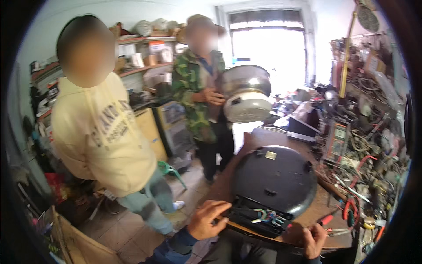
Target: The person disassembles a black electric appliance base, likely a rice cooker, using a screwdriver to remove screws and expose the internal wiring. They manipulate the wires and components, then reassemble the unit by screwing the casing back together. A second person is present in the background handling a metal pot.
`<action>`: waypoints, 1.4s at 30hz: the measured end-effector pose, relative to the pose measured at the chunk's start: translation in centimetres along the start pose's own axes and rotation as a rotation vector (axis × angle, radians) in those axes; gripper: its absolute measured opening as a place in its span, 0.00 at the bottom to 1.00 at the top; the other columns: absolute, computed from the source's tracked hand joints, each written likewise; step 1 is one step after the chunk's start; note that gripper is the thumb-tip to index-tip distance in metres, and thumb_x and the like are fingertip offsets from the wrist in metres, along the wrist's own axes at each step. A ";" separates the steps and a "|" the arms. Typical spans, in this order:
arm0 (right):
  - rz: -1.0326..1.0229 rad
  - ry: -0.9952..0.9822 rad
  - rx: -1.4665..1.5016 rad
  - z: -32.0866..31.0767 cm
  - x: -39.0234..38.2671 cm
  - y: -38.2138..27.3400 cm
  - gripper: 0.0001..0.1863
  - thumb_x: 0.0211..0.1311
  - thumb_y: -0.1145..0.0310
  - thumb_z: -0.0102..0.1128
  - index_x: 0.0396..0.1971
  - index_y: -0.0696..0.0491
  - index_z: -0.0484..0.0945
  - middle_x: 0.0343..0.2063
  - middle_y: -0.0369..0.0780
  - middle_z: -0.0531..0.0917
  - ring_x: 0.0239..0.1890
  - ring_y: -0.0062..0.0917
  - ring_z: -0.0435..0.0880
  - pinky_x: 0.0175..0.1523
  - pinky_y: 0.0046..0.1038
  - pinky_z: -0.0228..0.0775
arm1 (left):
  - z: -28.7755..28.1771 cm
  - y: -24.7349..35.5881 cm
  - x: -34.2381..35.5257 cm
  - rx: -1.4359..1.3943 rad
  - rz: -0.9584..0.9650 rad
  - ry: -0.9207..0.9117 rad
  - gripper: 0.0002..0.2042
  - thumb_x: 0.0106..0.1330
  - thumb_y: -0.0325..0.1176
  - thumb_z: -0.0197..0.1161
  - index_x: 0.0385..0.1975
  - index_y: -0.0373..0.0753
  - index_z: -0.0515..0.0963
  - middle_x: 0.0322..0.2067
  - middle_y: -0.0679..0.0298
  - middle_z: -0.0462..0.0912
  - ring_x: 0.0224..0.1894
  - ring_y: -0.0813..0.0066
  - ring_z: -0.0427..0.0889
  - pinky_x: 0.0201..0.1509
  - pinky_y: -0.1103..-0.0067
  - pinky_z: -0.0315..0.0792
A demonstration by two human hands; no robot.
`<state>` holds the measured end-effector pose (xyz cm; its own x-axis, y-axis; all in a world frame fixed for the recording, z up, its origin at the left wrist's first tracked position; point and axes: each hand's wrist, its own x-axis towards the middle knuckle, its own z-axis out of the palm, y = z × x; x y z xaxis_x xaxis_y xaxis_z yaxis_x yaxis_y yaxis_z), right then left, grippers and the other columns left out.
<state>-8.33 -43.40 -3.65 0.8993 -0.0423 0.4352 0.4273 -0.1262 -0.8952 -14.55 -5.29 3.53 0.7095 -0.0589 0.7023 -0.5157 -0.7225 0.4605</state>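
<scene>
Across a tiled floor (136, 240) from crowded shelves (147, 68), the black device (277, 174) lies on the bench (268, 136), left hand (205, 222) spread at its edge; whether the right hand (314, 240) pinches anything, I cannot tell.

Round appliance (277, 176) on tabletop (260, 138), ahead of and between left hand (207, 221) and right hand (314, 240). Wires (266, 216) in its near-end compartment (240, 214); left hand just beside that compartment's left edge. Tool handle (325, 219) just ahead of right hand, pliers (347, 207) farther right. Multimeter (337, 143) well ahead and right of right hand. Stool (164, 168) ahead-left of left hand, on floor (99, 233).
</scene>
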 end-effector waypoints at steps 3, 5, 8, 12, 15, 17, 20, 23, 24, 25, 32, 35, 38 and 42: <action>0.122 -0.013 0.010 -1.0 -0.7 -0.8 0.15 0.64 0.71 0.66 0.21 0.54 0.69 0.17 0.31 0.73 0.19 0.13 0.70 0.24 0.20 0.60 | 1.0 0.4 0.8 0.001 0.032 -0.088 0.28 0.55 0.33 0.79 0.57 0.37 0.80 0.54 0.54 0.83 0.55 0.54 0.82 0.60 0.63 0.75; 0.067 -0.014 -0.032 -0.1 -0.1 -0.7 0.15 0.64 0.72 0.67 0.20 0.54 0.71 0.17 0.31 0.74 0.18 0.13 0.70 0.24 0.20 0.61 | -0.1 -0.5 0.4 0.041 0.025 -0.075 0.27 0.55 0.33 0.81 0.55 0.36 0.81 0.53 0.53 0.84 0.54 0.55 0.83 0.57 0.64 0.78; 0.086 0.004 0.028 -0.7 -0.1 0.5 0.15 0.65 0.71 0.68 0.22 0.55 0.72 0.16 0.31 0.74 0.17 0.13 0.71 0.23 0.20 0.61 | 1.3 -0.6 0.5 -0.122 -0.078 -0.038 0.23 0.60 0.32 0.78 0.56 0.37 0.80 0.53 0.55 0.83 0.48 0.59 0.85 0.53 0.67 0.81; 0.159 0.008 0.129 -0.3 -0.4 -0.8 0.18 0.66 0.66 0.71 0.23 0.55 0.71 0.15 0.31 0.74 0.15 0.14 0.72 0.21 0.19 0.61 | 2.0 -2.4 0.8 -0.246 -0.045 -0.009 0.19 0.60 0.29 0.78 0.49 0.34 0.81 0.50 0.53 0.85 0.50 0.62 0.86 0.53 0.71 0.80; 0.141 -0.095 0.086 -0.7 -0.5 -0.9 0.22 0.60 0.57 0.77 0.33 0.60 0.77 0.23 0.36 0.80 0.20 0.18 0.78 0.26 0.22 0.69 | 2.2 -3.2 0.0 -0.281 -0.094 -0.021 0.20 0.61 0.32 0.78 0.50 0.34 0.80 0.51 0.54 0.85 0.53 0.66 0.85 0.54 0.73 0.78; 0.055 -0.141 0.047 0.3 -0.5 -4.0 0.18 0.62 0.67 0.74 0.44 0.62 0.79 0.33 0.39 0.83 0.34 0.22 0.81 0.41 0.26 0.74 | 2.2 -3.0 -0.2 -0.295 -0.155 -0.038 0.21 0.61 0.33 0.78 0.52 0.34 0.80 0.52 0.55 0.85 0.54 0.67 0.84 0.55 0.74 0.78; 0.057 -0.235 0.122 0.5 -0.8 -2.7 0.35 0.57 0.70 0.79 0.62 0.63 0.72 0.49 0.44 0.84 0.50 0.29 0.83 0.56 0.31 0.77 | 2.2 -2.2 -0.1 -0.317 -0.234 -0.060 0.23 0.62 0.35 0.77 0.55 0.35 0.79 0.52 0.56 0.84 0.54 0.69 0.84 0.54 0.75 0.77; 0.025 -0.258 0.124 1.3 -0.8 -3.2 0.42 0.51 0.65 0.84 0.64 0.62 0.71 0.52 0.44 0.82 0.52 0.30 0.83 0.56 0.32 0.78 | 2.4 -2.6 0.0 -0.323 -0.200 -0.069 0.25 0.64 0.37 0.76 0.58 0.35 0.78 0.53 0.57 0.84 0.53 0.70 0.84 0.54 0.75 0.77; -0.038 -0.266 0.009 1.5 -0.7 -3.6 0.43 0.51 0.67 0.84 0.66 0.61 0.70 0.50 0.43 0.82 0.50 0.29 0.83 0.55 0.32 0.79 | 2.3 -3.0 0.1 -0.318 -0.191 -0.076 0.25 0.64 0.38 0.76 0.58 0.34 0.78 0.53 0.55 0.84 0.54 0.68 0.84 0.57 0.73 0.76; -0.101 -0.275 -0.106 1.6 -0.4 -4.3 0.45 0.50 0.68 0.84 0.67 0.59 0.68 0.48 0.42 0.83 0.49 0.28 0.83 0.53 0.32 0.79 | 2.2 -3.4 0.2 -0.314 -0.183 -0.082 0.26 0.64 0.39 0.76 0.58 0.33 0.78 0.54 0.54 0.84 0.55 0.67 0.83 0.60 0.72 0.75; -0.124 -0.175 -0.241 3.2 -0.7 -3.1 0.59 0.34 0.42 0.88 0.63 0.64 0.71 0.47 0.42 0.82 0.45 0.30 0.83 0.48 0.34 0.76 | 0.8 -4.7 1.0 -0.307 -0.332 -0.310 0.32 0.62 0.42 0.77 0.62 0.31 0.75 0.57 0.53 0.82 0.59 0.68 0.80 0.63 0.71 0.73; 0.097 -0.237 -0.168 2.7 -0.4 -3.5 0.62 0.31 0.48 0.91 0.65 0.67 0.67 0.51 0.48 0.80 0.52 0.35 0.82 0.55 0.38 0.76 | 2.5 -5.2 2.1 -0.413 -0.336 -0.309 0.30 0.61 0.42 0.77 0.59 0.33 0.76 0.52 0.54 0.84 0.55 0.69 0.82 0.59 0.72 0.75; -0.153 -0.166 -0.488 4.5 -0.9 -3.1 0.61 0.32 0.46 0.90 0.63 0.67 0.69 0.50 0.52 0.80 0.51 0.43 0.83 0.56 0.41 0.76 | 0.7 -5.8 2.4 -0.301 -0.230 -0.260 0.30 0.60 0.44 0.78 0.57 0.34 0.78 0.48 0.56 0.86 0.51 0.71 0.84 0.56 0.73 0.76; -0.237 -0.111 -0.441 3.5 -1.1 -1.7 0.64 0.28 0.42 0.89 0.63 0.68 0.69 0.48 0.52 0.81 0.50 0.44 0.83 0.55 0.40 0.77 | 0.2 -4.3 2.0 -0.326 -0.270 -0.253 0.30 0.60 0.44 0.79 0.58 0.33 0.78 0.50 0.55 0.87 0.53 0.70 0.85 0.58 0.73 0.77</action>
<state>-9.78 -39.70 -2.93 0.7969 0.1404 0.5875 0.5625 -0.5270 -0.6370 -10.78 -2.42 2.83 0.9121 -0.0941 0.3989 -0.3920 -0.4846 0.7820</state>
